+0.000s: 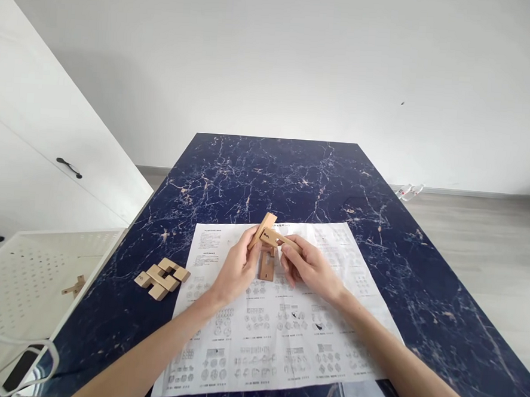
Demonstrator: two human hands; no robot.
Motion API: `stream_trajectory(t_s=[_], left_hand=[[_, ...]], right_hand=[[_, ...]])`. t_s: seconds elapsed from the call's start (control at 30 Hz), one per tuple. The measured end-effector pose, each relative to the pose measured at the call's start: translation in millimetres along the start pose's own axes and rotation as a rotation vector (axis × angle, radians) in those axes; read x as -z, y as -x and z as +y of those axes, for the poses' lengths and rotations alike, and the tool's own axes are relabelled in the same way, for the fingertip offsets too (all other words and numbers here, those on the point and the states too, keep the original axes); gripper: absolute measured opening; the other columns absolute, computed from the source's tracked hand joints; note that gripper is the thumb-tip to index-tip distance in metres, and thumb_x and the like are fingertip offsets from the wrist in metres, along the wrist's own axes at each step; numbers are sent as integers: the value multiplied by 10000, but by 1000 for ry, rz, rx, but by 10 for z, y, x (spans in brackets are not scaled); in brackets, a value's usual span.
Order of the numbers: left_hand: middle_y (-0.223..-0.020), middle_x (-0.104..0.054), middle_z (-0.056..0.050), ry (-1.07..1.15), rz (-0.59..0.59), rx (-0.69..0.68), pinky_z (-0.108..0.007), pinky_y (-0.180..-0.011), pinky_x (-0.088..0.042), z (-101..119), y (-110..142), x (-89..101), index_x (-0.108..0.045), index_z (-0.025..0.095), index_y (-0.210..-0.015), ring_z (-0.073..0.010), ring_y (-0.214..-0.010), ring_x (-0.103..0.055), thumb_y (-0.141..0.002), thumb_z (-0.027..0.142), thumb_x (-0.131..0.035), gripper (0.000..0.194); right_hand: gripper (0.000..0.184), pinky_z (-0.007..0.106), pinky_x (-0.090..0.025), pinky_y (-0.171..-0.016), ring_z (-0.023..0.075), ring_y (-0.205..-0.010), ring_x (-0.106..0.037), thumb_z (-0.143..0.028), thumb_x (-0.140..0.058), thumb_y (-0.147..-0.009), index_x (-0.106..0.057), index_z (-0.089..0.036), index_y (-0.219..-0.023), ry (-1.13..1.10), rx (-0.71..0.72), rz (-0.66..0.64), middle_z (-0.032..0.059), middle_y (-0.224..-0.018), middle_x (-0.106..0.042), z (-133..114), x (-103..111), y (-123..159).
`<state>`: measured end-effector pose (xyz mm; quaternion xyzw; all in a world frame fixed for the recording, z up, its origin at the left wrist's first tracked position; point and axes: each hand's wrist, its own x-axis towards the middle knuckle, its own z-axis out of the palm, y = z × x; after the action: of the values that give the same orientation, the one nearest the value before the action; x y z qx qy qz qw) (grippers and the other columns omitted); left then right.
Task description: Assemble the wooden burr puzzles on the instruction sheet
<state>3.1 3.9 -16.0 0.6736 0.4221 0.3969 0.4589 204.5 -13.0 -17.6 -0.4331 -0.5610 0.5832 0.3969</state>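
Note:
My left hand (239, 264) is closed around a light wooden puzzle piece (266, 225) that slants up and to the right. Between the thumb and fingers of my right hand (308, 264) is a notched wooden puzzle piece (271, 237) with a dark mark on its end. The two pieces touch or overlap; whether they interlock I cannot tell. Just below them, a darker wooden piece (266, 269) with a slot and a mark lies on the printed instruction sheet (238, 334). Left of the sheet, an interlocked wooden puzzle (162, 278) rests on the table.
The blue marbled table (266, 174) carries the creased sheet. At the left stands a white perforated cart (41, 262) with a small wooden piece (74, 286) and a white cable (18, 342). A white cabinet (37, 101) stands behind it. A clear object (409, 191) is beyond the table's right edge.

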Motion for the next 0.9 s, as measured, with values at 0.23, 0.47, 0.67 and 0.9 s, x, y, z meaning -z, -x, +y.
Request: stream_trajectory(t_s=[0.23,0.47,0.67,0.9], left_hand=[[-1456,-702,-126,-205,12,-98,-406,-998,-612,-50,48,4,-440,253,-1607,-270,-1186,-747,-1149,362,-432,471],[-1573,-626,-108,-336,40,-220,-457,-1094,-594,-165,70,6,-322,324,-1699,-285,-1339,-689,-1155,292,-403,551],[-1648,-556,-76,-332,-10,-274,-476,-1195,-539,-118,78,-20,-309,368,-1702,-265,-1456,-605,-1159,284,-397,557],[-1627,-578,-88,-304,-9,-265,-489,-1157,-561,-100,80,6,-293,377,-1711,-279,-1414,-640,-1153,274,-411,579]], right_hand=[[350,288,-360,-445,96,-418,-444,-552,-487,-1110,-587,-218,-1087,84,21,48,-68,-671,-503,-37,-27,66],[390,281,-357,-432,101,-432,-409,-594,-484,-1093,-588,-221,-1041,117,-16,70,-61,-648,-490,-76,-54,99],[389,298,-374,-451,119,-420,-429,-593,-475,-1094,-606,-227,-1074,151,-26,101,-52,-634,-507,-96,-106,115],[409,304,-378,-506,131,-532,-406,-606,-428,-1114,-599,-236,-1138,28,6,13,-39,-732,-469,-51,-107,109]])
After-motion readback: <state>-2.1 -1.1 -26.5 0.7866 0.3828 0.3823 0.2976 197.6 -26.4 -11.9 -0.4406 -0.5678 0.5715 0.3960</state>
